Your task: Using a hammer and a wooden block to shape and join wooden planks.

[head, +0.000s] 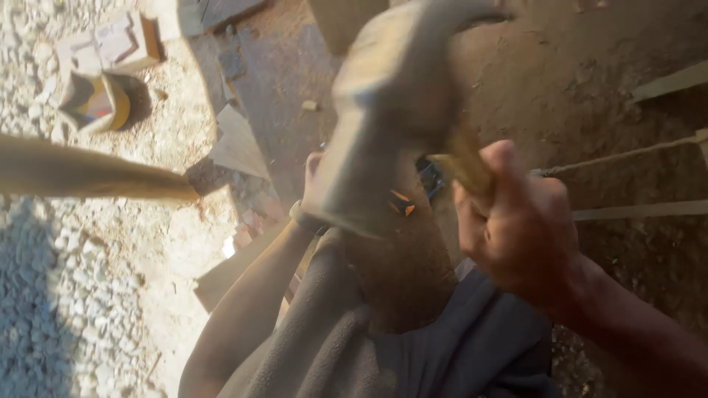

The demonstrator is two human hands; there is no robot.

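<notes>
Metal and blurry, the hammer [383, 110] is up high, close to the camera, with its wooden handle going down into the right hand [516, 221]. That hand is clenched tight around the handle. The left hand [313, 184] sits just behind the hammer head, low by the knee, and a band is on its wrist. The hammer hides its fingers, so I cannot tell if they hold anything. Whatever is being hit is hidden too, so I cannot tell how much is done. Left of the hammer, a wooden pole [88, 173] sticks out over gravel [66, 309]. Far left of the hammer lie small boxes [107, 48].
</notes>
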